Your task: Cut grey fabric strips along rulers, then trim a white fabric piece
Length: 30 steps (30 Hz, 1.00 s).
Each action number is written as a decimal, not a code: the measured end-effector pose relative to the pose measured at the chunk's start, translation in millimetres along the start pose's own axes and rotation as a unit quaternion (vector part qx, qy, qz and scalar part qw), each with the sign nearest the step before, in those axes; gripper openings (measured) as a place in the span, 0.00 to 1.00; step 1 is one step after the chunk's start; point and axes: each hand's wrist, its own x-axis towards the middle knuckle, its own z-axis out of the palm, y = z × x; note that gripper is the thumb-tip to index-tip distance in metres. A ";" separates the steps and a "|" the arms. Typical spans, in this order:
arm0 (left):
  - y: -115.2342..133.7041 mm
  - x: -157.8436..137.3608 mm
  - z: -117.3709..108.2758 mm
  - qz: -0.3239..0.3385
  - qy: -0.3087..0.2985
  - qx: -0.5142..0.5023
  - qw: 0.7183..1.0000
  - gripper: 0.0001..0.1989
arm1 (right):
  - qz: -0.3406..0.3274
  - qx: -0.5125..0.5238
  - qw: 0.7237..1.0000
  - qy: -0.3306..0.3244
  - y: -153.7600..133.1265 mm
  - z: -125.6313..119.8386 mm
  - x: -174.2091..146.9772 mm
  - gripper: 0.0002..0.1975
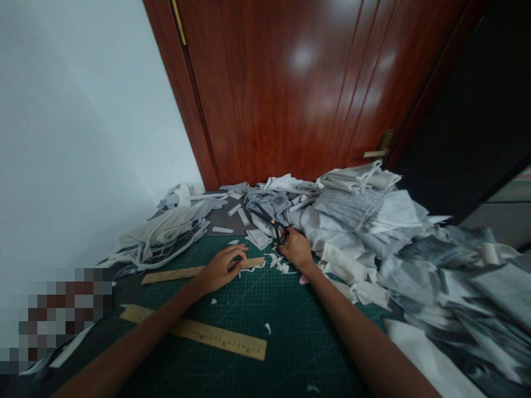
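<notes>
The black metal scissors [274, 225] are gripped in the right hand [295, 249], blades pointed toward 11 o'clock over grey fabric scraps [265, 207]. The left hand [219, 269], at 8 o'clock from them, is pressed open-fingered on the long wooden ruler [174, 273], laid along 3 to 9 o'clock on the green cutting mat [290, 331].

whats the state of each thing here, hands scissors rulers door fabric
left hand: fingers curled, resting on the far ruler
right hand: closed on the scissors' handles
scissors: blades open, pointing away
far ruler: flat on the mat, under the left hand
near ruler: flat, untouched
cutting mat: flat, strewn with scraps
door: shut
fabric pile: heaped loosely
</notes>
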 end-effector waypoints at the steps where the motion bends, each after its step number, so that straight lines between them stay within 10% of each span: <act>1: 2.0 3.7 2.1 0.006 -0.001 -0.004 1.000 0.10 | -0.002 0.000 1.000 0.000 -0.2 0.1 0.0 0.18; 13: -5.0 66.0 -3.9 0.067 0.078 -0.055 0.993 0.15 | -0.042 -0.018 0.999 -0.013 -4.9 -7.2 -1.1 0.21; 19: 9.7 170.0 -30.6 0.049 0.095 -0.005 0.994 0.14 | -0.036 -0.033 0.999 -0.017 -10.0 -6.5 -0.5 0.20; 25: 7.0 310.5 -14.3 -0.105 0.053 0.081 0.990 0.18 | -0.035 -0.032 0.999 -0.025 -13.8 -6.2 -1.0 0.18; 30: -14.1 356.1 15.2 -0.235 0.042 0.130 0.962 0.19 | -0.041 -0.032 0.998 -0.031 -14.9 -7.2 1.5 0.18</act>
